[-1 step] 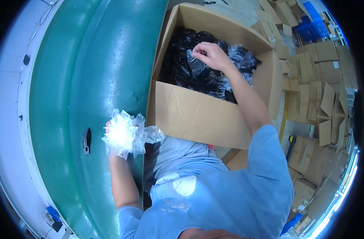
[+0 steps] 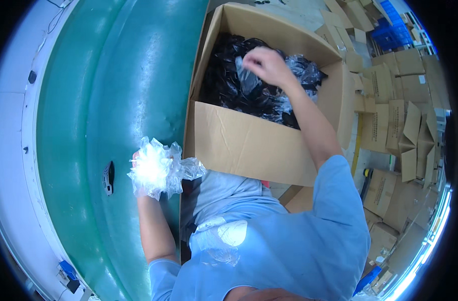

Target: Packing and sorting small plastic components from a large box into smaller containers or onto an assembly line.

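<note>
My left hand [image 2: 137,159] is mostly hidden behind a bunch of crumpled clear plastic bags [image 2: 156,168], closed on it above the green table. The bunch glares bright white in its middle. Over the open cardboard box [image 2: 254,143], my right hand [image 2: 267,65] pinches the top of a clear plastic bag [image 2: 248,80]. Something dark shows in or behind that bag. Below it the box is filled with black shiny pieces [image 2: 224,75], several in clear wrapping [image 2: 307,72]. What exactly the black pieces are cannot be made out.
The green table [image 2: 108,100] runs along my left, with a grey and black cutter-like tool [image 2: 108,178] lying on it. Flattened and folded cartons [image 2: 382,125] are stacked on the floor at right. Blue crates [image 2: 392,35] stand at the far right.
My right hand has shifted very slightly and is now smeared by motion, with the clear bag still below it. My left hand and its bunch stay in place.
</note>
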Action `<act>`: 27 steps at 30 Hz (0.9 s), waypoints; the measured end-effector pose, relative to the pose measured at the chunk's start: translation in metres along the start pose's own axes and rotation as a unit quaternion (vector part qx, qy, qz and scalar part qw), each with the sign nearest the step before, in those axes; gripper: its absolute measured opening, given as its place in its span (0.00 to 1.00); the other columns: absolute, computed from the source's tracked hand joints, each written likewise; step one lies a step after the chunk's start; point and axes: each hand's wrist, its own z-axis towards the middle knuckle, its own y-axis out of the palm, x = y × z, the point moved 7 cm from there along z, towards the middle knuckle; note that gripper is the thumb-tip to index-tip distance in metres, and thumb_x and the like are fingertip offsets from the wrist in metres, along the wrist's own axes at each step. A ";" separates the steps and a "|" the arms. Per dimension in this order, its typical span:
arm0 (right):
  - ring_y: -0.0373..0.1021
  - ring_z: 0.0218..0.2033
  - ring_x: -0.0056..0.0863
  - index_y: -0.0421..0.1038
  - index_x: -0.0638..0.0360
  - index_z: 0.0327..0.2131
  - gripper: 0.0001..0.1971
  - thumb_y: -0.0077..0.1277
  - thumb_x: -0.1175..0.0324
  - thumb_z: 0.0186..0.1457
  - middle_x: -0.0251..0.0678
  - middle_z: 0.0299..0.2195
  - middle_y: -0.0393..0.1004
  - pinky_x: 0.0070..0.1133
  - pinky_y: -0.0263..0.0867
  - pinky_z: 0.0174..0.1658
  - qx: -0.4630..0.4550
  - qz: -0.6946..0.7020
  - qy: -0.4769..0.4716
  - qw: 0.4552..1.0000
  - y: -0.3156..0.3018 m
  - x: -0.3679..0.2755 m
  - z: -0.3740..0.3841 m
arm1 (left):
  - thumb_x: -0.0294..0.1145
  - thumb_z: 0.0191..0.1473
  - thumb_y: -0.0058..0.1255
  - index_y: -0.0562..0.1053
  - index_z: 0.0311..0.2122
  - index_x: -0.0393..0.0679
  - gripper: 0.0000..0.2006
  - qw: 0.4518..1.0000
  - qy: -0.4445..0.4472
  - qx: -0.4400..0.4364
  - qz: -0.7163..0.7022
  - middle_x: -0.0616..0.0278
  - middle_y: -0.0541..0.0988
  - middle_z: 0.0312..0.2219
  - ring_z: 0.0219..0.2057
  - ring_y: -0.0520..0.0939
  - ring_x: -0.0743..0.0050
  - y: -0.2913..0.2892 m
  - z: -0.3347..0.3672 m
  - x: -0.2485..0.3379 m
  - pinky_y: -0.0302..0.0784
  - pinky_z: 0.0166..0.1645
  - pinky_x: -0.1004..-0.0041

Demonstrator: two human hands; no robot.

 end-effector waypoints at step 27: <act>0.75 0.41 0.40 0.81 0.52 0.37 0.31 0.54 0.34 0.44 0.44 0.37 0.79 0.29 0.69 0.46 -0.361 -0.199 0.331 0.849 0.060 0.139 -0.116 | 0.47 0.43 0.53 0.74 0.39 0.44 0.20 0.954 0.285 0.087 -0.019 0.55 0.77 0.30 0.26 0.78 0.58 -0.006 -0.004 0.047 0.73 0.29 0.57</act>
